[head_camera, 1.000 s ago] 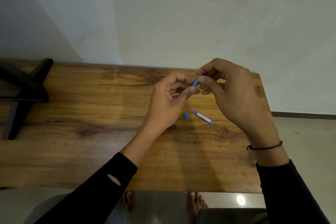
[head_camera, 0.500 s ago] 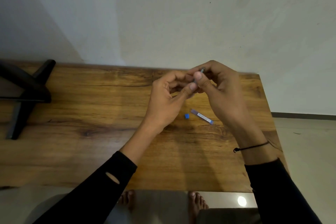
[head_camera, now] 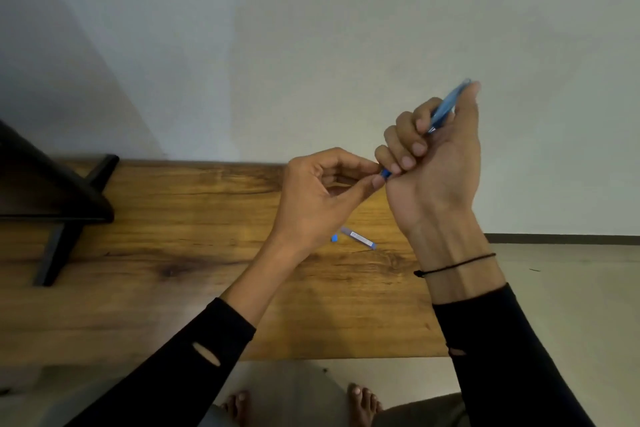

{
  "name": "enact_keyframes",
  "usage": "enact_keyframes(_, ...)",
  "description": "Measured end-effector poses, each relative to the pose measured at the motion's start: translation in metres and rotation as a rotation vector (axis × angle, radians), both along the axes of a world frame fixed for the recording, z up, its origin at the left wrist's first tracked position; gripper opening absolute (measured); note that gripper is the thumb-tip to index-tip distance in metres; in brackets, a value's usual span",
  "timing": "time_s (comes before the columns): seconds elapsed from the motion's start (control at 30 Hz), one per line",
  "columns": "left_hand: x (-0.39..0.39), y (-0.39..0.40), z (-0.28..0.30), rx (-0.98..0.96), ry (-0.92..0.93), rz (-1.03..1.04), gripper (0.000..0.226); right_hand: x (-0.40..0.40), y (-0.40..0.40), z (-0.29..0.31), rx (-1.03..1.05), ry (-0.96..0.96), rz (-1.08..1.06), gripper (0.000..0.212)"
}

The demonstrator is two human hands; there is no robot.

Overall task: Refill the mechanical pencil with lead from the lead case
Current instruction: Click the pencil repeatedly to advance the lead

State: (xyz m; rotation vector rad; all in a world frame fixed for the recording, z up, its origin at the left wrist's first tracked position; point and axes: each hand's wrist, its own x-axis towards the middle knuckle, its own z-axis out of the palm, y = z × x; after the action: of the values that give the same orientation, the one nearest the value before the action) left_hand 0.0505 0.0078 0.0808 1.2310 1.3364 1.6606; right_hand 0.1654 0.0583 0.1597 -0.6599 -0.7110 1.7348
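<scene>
My right hand [head_camera: 438, 170] is raised above the table with its fingers wrapped around the blue mechanical pencil [head_camera: 445, 107], which tilts up to the right with my thumb on its upper end. The pencil's lower end pokes out below my little finger. My left hand [head_camera: 318, 198] pinches at that lower end with thumb and forefinger; whether it holds a lead is too small to tell. The lead case [head_camera: 358, 238], a small clear tube with a blue end, lies on the wooden table [head_camera: 173, 288]. Its small blue cap [head_camera: 334, 238] lies just left of it.
A black stand [head_camera: 59, 204] with angled legs sits at the table's left end. A pale wall rises behind the table. Beyond the table's right edge is bare floor, and my bare feet show below the front edge.
My right hand has turned palm toward me and lifted up and to the right, swinging the pencil from hidden between my fingers to steeply tilted. The left hand stayed at the pencil's lower end.
</scene>
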Motion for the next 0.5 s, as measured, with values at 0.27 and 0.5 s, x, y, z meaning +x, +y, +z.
enact_keyframes(0.27,-0.013,-0.023,0.057,0.065,0.024,0.008,0.011,0.028,-0.026,0.089,0.056,-0.243,0.081,0.063)
enact_keyframes(0.5,-0.044,-0.038,0.077,0.111,-0.151,0.178,0.008,0.038,-0.04,0.122,0.048,-0.14,0.056,0.059)
